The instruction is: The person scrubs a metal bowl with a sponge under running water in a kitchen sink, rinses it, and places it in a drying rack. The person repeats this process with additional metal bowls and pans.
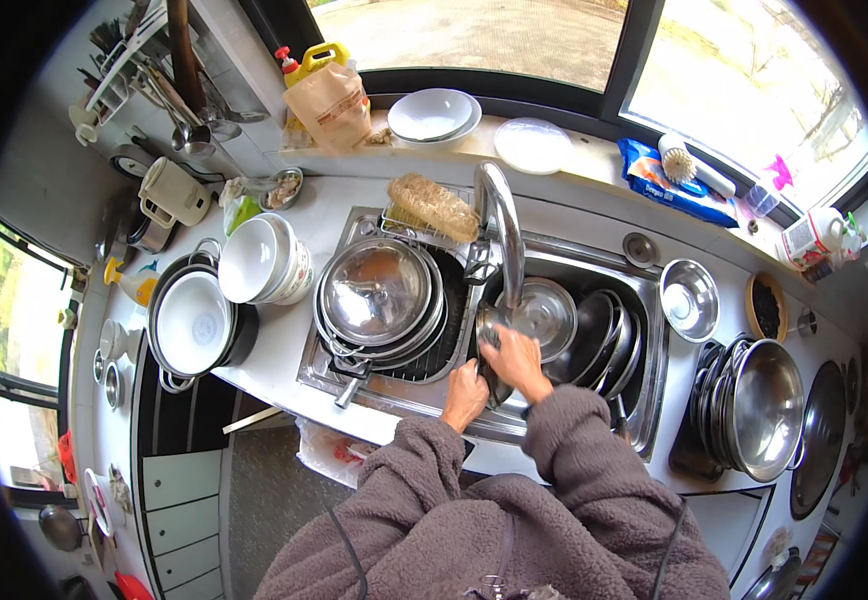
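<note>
My left hand (465, 397) grips the near edge of a metal pan or lid (501, 391), tilted on its side in the right basin of the steel sink (655, 367). My right hand (518, 360) presses a dark scouring pad (489, 337), probably steel wool, against it. My hands hide much of this piece, so its exact kind is unclear. Behind them the chrome faucet (510, 240) arches over the basin. A round metal bowl (546, 319) lies beyond my right hand. Several dark pans (588, 337) lean to the right of it.
Stacked pans under a shiny lid (376, 289) cover the left basin. White bowls (250, 259) and a large pot (194, 322) stand left. Right of the sink are a steel bowl (689, 300) and nested pans (768, 409). A loofah (434, 206) rests on a wire rack behind.
</note>
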A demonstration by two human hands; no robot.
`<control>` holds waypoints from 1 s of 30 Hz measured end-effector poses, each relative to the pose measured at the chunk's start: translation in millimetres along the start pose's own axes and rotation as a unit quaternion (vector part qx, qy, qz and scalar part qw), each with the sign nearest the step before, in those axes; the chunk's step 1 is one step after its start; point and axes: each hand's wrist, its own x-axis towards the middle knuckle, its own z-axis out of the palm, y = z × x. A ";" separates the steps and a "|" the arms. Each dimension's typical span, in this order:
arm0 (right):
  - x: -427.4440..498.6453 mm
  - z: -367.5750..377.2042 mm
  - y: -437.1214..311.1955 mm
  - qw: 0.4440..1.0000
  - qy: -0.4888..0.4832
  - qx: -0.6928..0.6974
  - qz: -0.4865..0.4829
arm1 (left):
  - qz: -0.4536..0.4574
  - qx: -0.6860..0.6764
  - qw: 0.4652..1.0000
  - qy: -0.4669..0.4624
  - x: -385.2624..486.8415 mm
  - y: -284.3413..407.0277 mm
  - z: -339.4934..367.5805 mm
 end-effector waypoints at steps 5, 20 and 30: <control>0.8 -12.5 -13.9 0.998 -0.016 -0.007 0.066 | 0.002 0.029 1.000 0.011 1.6 -3.1 0.8; -12.2 4.3 -4.5 0.999 0.039 -0.024 0.010 | 0.005 0.024 1.000 -0.013 3.9 -11.7 0.7; -33.0 11.7 0.0 0.996 0.075 -0.023 -0.038 | -0.014 0.006 1.000 -0.020 6.0 -10.7 -3.1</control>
